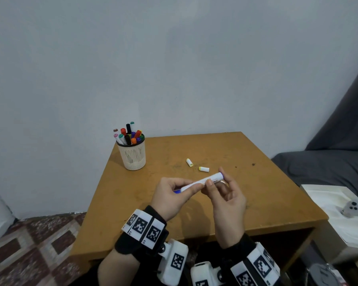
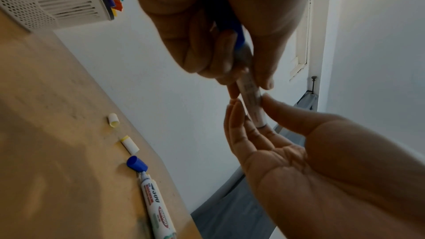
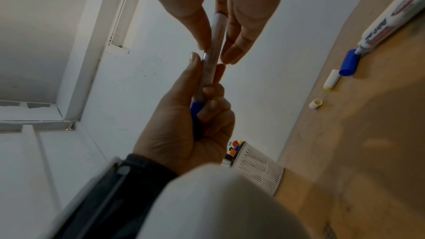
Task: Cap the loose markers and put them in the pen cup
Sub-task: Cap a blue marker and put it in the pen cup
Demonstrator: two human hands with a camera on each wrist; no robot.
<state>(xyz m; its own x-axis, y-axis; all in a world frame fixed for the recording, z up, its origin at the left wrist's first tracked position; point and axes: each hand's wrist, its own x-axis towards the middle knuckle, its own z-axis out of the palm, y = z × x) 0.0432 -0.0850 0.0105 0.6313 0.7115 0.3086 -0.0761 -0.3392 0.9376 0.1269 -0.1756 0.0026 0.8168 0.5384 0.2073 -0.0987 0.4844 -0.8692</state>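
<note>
My two hands hold a white marker [image 1: 205, 180] level above the table's middle. Its blue end [image 2: 232, 26] sits inside my left hand [image 1: 186, 187], whose fingers curl round it. My right hand [image 1: 215, 178] pinches the other end between thumb and fingertips [image 3: 232, 55]. A second white marker [image 2: 158, 206] lies uncapped on the table, with a blue cap [image 2: 136, 164] loose at its nib; the head view hides both behind my right hand. Two small white-and-yellow caps [image 1: 189, 162] [image 1: 204, 169] lie beyond my hands. The cream pen cup [image 1: 132, 155] stands at the table's far left corner, holding several capped markers.
The wooden table [image 1: 267, 203] stands against a pale wall. A grey sofa [image 1: 329, 166] and a white box [image 1: 339, 213] with a grey controller on it are at the right. Patterned floor tiles [image 1: 39, 244] show at the left.
</note>
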